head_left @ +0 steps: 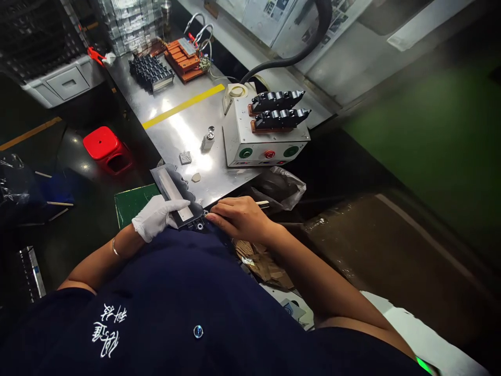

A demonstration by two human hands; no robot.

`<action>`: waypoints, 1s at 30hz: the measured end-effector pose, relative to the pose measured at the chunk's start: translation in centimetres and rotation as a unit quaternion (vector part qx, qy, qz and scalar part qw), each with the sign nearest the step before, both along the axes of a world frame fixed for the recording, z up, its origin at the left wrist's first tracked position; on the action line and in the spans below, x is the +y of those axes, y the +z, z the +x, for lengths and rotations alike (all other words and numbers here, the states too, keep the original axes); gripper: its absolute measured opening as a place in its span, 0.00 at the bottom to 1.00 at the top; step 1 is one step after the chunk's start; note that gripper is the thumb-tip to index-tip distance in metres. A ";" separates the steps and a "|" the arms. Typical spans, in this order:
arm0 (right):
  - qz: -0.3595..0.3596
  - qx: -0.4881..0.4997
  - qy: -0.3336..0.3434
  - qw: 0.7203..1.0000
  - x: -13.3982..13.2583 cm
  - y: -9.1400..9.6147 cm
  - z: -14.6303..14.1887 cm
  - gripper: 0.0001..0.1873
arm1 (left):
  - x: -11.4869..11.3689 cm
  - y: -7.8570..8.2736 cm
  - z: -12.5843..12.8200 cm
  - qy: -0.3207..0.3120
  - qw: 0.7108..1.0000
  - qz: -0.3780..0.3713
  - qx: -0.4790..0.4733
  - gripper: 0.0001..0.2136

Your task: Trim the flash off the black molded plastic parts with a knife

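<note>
My left hand (pixel 156 215), in a white glove, grips a long black plastic part (pixel 162 180) with a scalloped edge and a pale flat strip along it. The thumb lies across the strip. At the part's near end, beside small ring-shaped lugs, is my bare right hand (pixel 245 216), its fingers closed in a pinch. From behind that hand sticks out the pale end of a thin tool (pixel 263 203); its working tip is hidden by the fingers. Both hands are close to my body, at the near edge of the metal table (pixel 172 138).
On the table are a small bottle (pixel 209 140), a grey block (pixel 185 157) and a pale chip (pixel 196 177). A white control box (pixel 266 143) carries two black parts (pixel 279 119). Farther back are stacked black parts (pixel 151 72) and an orange fixture (pixel 186 57). A red stool (pixel 102 142) stands left.
</note>
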State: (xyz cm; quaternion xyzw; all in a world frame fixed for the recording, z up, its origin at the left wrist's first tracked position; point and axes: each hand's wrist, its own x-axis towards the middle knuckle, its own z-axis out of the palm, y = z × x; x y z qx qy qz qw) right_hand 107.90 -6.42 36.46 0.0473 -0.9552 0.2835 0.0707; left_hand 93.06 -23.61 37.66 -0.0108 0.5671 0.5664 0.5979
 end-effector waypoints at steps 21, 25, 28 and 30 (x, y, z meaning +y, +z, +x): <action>-0.023 -0.041 0.078 0.996 0.7 -0.8 -0.1 0.24 | 0.2 -0.4 0.1 0.020 0.998 -0.020 -0.060 0.07; -0.035 -0.051 0.107 0.992 0.8 -1.9 0.5 0.23 | 0.8 0.3 -1.7 0.177 0.979 0.018 -0.103 0.05; -0.071 0.032 0.009 0.997 0.9 -2.1 0.4 0.18 | 1.0 0.7 -2.4 0.188 0.972 0.033 -0.137 0.06; -0.066 0.103 -0.034 0.992 0.7 -1.8 -0.2 0.21 | 1.1 0.6 -2.1 0.145 0.972 0.018 -0.185 0.07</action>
